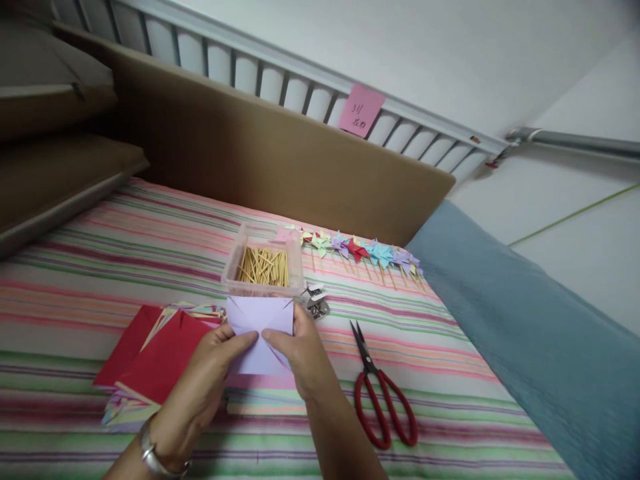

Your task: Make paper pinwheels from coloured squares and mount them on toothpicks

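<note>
A square sheet of lavender paper with diagonal cuts or creases at its corners is held up between both hands. My left hand grips its left side, thumb pressed on the front near the middle. On the right side my right hand grips it the same way, with its thumb almost meeting the other. Behind the sheet stands a clear plastic box of thin wooden sticks. Scissors with red handles lie just right of my right hand, their blades nearly together.
Stacked red and coloured paper sheets lie on the left, more paper below my hands. Small metal pieces sit beside the box. Several paper pinwheels on sticks line the back, before a cardboard panel. Striped cloth covers the surface.
</note>
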A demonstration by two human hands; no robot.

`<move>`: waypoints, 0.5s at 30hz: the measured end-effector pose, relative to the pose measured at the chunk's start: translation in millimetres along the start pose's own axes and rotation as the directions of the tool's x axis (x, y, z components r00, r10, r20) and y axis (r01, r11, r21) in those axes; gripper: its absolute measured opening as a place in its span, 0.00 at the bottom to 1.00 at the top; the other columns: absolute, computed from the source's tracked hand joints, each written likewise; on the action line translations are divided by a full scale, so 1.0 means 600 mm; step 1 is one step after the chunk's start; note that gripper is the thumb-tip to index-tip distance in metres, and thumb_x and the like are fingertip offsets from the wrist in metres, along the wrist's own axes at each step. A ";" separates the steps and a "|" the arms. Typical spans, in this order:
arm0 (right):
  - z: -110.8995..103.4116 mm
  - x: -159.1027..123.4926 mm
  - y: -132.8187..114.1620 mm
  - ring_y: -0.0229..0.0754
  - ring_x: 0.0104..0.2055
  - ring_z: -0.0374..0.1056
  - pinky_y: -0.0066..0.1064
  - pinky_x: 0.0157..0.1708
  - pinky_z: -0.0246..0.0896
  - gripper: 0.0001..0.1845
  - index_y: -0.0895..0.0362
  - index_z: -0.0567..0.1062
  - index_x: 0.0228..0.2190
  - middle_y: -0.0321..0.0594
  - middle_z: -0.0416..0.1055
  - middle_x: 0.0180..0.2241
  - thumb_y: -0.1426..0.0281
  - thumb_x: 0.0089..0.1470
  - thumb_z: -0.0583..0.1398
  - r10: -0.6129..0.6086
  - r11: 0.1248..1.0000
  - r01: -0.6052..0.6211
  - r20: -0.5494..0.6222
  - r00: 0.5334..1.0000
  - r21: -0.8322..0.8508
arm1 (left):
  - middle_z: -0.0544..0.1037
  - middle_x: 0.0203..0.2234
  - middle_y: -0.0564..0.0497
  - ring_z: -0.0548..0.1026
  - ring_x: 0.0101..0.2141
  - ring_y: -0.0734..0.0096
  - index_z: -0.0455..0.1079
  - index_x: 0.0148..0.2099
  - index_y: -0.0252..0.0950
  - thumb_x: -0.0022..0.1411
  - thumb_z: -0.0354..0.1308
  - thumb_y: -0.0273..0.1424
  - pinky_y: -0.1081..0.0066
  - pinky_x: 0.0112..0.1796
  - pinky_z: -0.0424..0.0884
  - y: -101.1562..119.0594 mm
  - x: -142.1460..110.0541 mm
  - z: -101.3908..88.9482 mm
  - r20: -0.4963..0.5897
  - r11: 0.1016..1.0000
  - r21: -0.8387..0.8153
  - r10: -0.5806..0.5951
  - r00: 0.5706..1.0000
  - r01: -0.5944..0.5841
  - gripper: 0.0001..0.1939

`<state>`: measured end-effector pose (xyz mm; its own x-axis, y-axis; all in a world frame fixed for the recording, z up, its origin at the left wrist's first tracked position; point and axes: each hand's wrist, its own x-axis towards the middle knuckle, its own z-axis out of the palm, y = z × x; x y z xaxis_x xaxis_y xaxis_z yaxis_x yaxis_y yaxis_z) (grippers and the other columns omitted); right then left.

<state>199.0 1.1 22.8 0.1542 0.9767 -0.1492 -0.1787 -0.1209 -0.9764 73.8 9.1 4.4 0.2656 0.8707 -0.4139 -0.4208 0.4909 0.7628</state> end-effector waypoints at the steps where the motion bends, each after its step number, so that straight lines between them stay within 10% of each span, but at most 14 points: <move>1: 0.000 0.001 0.003 0.42 0.34 0.70 0.30 0.34 0.64 0.25 0.54 0.70 0.41 0.35 0.74 0.34 0.77 0.37 0.63 -0.003 1.000 0.003 0.009 1.000 0.005 | 0.78 0.20 0.50 0.73 0.21 0.70 0.74 0.31 0.31 0.43 0.66 0.30 0.73 0.27 0.69 0.002 0.000 0.000 -0.005 1.000 0.000 0.007 1.000 -0.007 0.10; 7: -0.012 0.004 0.002 0.40 0.30 0.68 0.32 0.35 0.65 0.20 0.55 0.70 0.44 0.35 0.71 0.27 0.74 0.46 0.59 -0.228 0.945 0.217 -0.019 0.973 -0.244 | 0.78 0.19 0.51 0.73 0.22 0.71 0.74 0.27 0.32 0.43 0.66 0.28 0.76 0.26 0.68 0.031 0.004 -0.015 -0.086 0.998 -0.011 0.059 0.995 -0.060 0.06; 10: -0.018 -0.006 -0.014 0.43 0.41 0.67 0.37 0.45 0.61 0.15 0.52 0.75 0.38 0.40 0.72 0.36 0.77 0.49 0.58 -0.444 0.746 0.443 0.123 0.887 -0.498 | 0.77 0.17 0.53 0.72 0.20 0.73 0.73 0.25 0.33 0.42 0.66 0.27 0.76 0.24 0.67 0.053 0.004 -0.028 -0.148 0.996 -0.026 0.078 0.986 -0.082 0.05; 15: -0.016 -0.017 -0.026 0.47 0.56 0.56 0.43 0.55 0.52 0.15 0.48 0.78 0.36 0.41 0.63 0.53 0.77 0.51 0.58 -0.471 0.522 0.596 0.376 0.798 -0.610 | 0.75 0.13 0.52 0.70 0.16 0.70 0.72 0.24 0.33 0.42 0.65 0.28 0.74 0.21 0.65 0.078 -0.006 -0.035 -0.167 0.997 0.009 0.074 0.983 -0.073 0.06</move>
<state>209.7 -8.6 37.9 -0.1587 0.9029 0.3996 0.5910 0.4111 -0.6941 35.1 29.6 31.1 0.0854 0.8970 -0.4338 -0.4310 0.4258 0.7956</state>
